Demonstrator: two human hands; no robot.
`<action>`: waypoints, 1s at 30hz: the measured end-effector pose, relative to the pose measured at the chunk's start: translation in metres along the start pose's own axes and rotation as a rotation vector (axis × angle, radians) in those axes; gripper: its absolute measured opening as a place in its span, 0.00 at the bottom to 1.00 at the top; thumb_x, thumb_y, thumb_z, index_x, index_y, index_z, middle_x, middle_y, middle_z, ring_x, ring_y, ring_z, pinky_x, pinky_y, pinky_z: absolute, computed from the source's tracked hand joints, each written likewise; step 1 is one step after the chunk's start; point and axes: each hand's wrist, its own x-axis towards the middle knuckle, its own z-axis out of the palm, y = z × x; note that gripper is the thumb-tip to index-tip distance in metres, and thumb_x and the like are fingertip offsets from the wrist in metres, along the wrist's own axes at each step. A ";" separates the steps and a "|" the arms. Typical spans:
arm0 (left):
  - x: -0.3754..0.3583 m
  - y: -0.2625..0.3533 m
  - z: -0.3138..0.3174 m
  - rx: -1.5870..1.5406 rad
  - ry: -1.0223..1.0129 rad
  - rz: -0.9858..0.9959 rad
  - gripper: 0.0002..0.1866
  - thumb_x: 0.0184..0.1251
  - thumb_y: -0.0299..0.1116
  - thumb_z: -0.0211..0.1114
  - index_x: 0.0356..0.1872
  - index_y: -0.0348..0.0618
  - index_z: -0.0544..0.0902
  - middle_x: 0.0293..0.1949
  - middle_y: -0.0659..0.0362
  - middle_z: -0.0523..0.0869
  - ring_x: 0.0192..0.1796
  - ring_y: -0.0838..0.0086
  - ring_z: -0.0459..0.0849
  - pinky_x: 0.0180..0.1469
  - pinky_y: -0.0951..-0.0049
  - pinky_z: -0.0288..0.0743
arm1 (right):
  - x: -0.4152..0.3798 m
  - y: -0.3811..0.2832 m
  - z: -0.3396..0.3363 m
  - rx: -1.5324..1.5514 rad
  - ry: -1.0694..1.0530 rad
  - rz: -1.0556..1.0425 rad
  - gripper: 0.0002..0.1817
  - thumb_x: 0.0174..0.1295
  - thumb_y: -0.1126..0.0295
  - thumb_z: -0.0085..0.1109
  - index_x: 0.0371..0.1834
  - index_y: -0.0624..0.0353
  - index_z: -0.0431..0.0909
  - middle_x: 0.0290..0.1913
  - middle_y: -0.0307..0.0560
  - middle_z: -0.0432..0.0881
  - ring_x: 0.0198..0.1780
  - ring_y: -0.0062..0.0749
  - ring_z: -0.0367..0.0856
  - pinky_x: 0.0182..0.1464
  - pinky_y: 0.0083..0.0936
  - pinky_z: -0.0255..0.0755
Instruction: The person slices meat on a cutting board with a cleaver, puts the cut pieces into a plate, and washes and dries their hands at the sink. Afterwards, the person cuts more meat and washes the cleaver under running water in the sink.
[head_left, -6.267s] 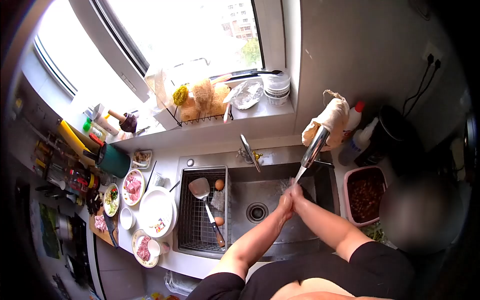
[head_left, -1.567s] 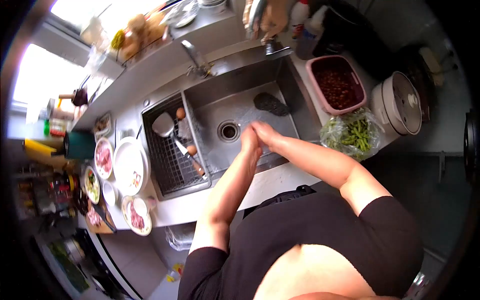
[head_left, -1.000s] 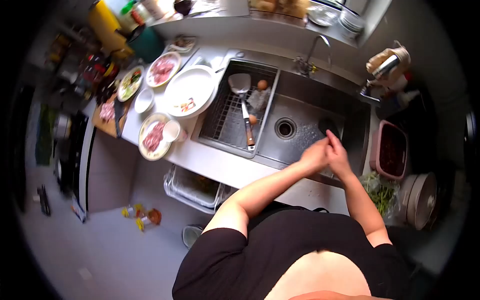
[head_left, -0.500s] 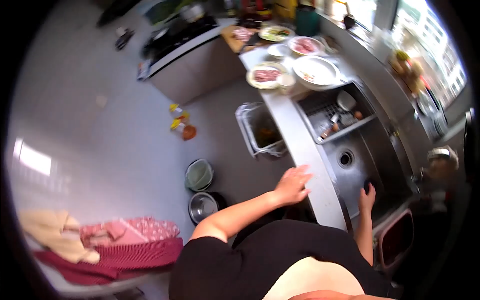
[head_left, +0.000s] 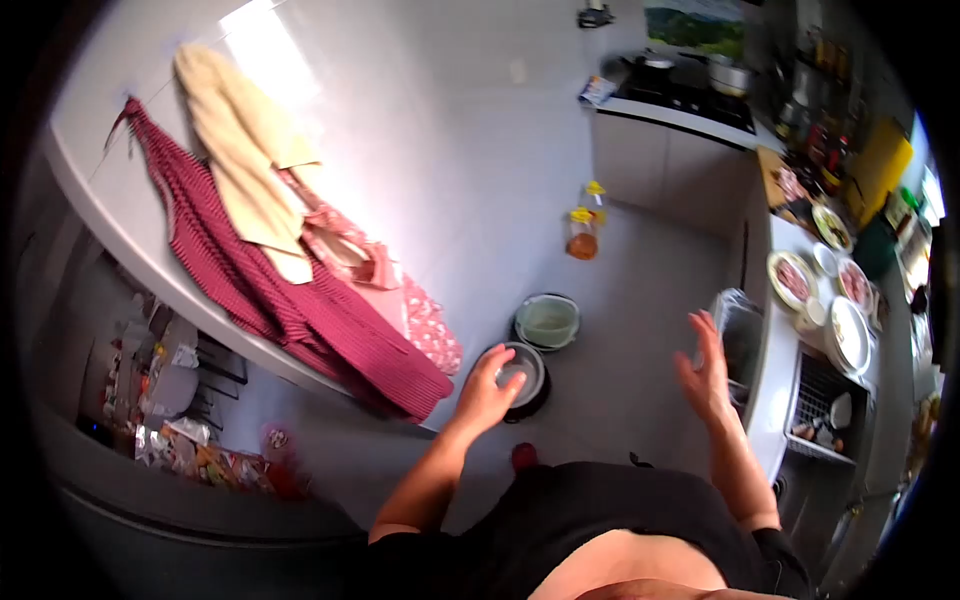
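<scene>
My left hand (head_left: 487,392) is raised in front of me with its fingers apart and nothing in it. Behind it on the floor lies a round metal basin (head_left: 526,372), partly covered by the hand in this view. My right hand (head_left: 708,375) is also raised and empty, fingers spread, left of the white counter edge (head_left: 771,385). A lined trash bin (head_left: 738,335) stands just beyond it. Neither hand visibly touches anything.
Aprons and cloths (head_left: 290,270) hang at the left. A green basin (head_left: 548,321) and yellow-capped bottles (head_left: 583,236) are on the floor. Plates of meat (head_left: 791,280) stand on the right counter beside the sink rack (head_left: 815,408). The stove (head_left: 690,100) is at the back.
The view has swung left, so the sink and counter now lie at the far right. My right hand has come out of the sink, and both hands are raised over the floor area.
</scene>
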 end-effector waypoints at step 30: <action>0.218 -0.016 -0.370 0.377 0.923 0.443 0.18 0.67 0.29 0.53 0.56 0.32 0.70 0.53 0.48 0.76 0.56 0.58 0.76 0.57 0.62 0.71 | 0.351 -0.513 0.332 1.612 -0.585 -0.672 0.18 0.68 0.63 0.41 0.48 0.66 0.74 0.48 0.53 0.79 0.47 0.41 0.80 0.53 0.30 0.73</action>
